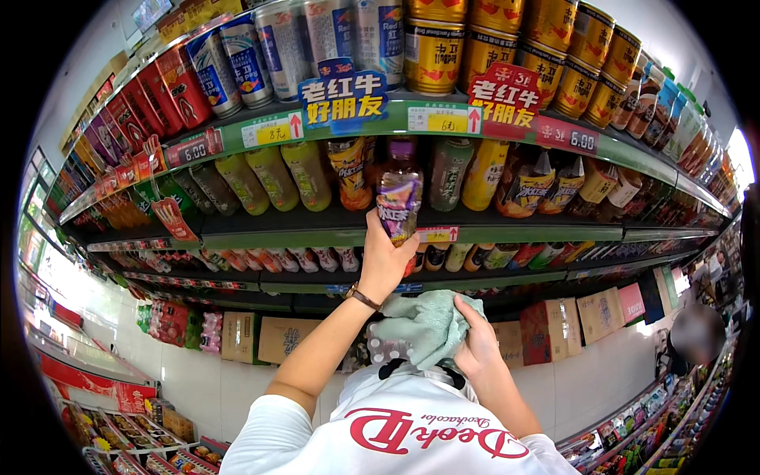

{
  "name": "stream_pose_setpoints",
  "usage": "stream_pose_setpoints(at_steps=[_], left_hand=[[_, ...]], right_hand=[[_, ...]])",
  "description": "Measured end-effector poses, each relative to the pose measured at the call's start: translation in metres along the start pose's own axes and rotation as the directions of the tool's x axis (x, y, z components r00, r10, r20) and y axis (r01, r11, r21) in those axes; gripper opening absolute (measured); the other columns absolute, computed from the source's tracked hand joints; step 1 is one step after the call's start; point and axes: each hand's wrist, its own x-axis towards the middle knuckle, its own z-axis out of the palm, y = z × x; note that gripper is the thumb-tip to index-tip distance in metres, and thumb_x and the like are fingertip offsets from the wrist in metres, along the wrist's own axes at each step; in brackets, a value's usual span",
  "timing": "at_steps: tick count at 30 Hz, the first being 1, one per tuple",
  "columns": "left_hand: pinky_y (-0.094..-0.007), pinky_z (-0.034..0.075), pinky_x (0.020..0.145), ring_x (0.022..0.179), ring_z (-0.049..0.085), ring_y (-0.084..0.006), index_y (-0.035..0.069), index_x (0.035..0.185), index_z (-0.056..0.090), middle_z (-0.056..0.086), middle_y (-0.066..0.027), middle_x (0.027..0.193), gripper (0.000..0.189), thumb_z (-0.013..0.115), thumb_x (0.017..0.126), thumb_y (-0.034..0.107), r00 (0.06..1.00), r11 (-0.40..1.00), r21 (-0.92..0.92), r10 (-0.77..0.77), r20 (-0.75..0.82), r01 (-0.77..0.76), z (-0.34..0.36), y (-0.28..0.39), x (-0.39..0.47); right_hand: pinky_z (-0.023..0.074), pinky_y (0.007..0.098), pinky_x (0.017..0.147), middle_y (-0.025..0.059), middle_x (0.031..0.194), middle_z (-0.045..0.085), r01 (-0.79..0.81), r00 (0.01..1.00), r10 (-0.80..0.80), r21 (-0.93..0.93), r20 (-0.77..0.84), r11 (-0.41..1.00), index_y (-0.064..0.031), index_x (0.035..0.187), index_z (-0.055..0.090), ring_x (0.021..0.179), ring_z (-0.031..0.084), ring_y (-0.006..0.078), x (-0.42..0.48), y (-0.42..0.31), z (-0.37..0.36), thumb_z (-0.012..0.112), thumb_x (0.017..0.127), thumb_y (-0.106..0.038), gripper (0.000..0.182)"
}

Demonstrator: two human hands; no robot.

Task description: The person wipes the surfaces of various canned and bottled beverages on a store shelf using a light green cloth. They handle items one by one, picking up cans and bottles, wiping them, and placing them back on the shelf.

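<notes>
My left hand point(386, 252) is closed around the lower part of a purple-capped drink bottle point(401, 193) with a purple label. The bottle stands upright at the front of the middle shelf; whether its base touches the shelf is hidden by the hand. Lower and to the right, my right hand point(478, 341) grips a crumpled pale green cloth point(436, 326), which hangs in front of my chest. Amber-labelled bottles point(350, 175) are to the left of the held bottle, and a dark green bottle point(451, 175) is to its right.
Red Bull cans point(434, 56) line the upper shelf above a green price rail point(356, 124). More bottles fill a lower row point(326, 259). Cardboard cartons point(285, 338) stand on the floor beneath the shelves. A person point(696, 335) is at the far right, near other stocked shelving.
</notes>
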Motion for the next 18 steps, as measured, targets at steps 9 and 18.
stream_pose_setpoints(at_steps=[9,18], left_hand=[[-0.0407,0.042,0.095,0.108,0.054,-0.0353,-0.005,0.127,0.034,0.053,-0.0243,0.118,0.065,0.073,0.079,0.012,0.963,0.975,-0.010,0.217,-0.162,-0.221,0.033,-0.018,0.074],[-0.0399,0.040,0.097,0.115,0.051,-0.0330,-0.006,0.133,0.029,0.049,-0.0229,0.126,0.071,0.072,0.083,0.021,0.955,0.965,0.046,0.264,-0.134,-0.260,0.042,-0.059,0.098]], right_hand=[[0.0475,0.0435,0.096,0.0139,0.119,0.064,-0.013,0.997,0.010,0.049,0.077,0.999,-0.0004,0.123,0.056,0.111,0.060,0.0282,0.002,-0.024,-0.031,0.054,0.098,-0.023,0.034],[0.0491,0.0444,0.093,0.0131,0.119,0.064,-0.007,0.996,0.002,0.053,0.084,0.999,-0.0008,0.123,0.056,0.109,0.062,0.0290,0.012,-0.041,-0.044,0.053,0.097,-0.023,0.034]])
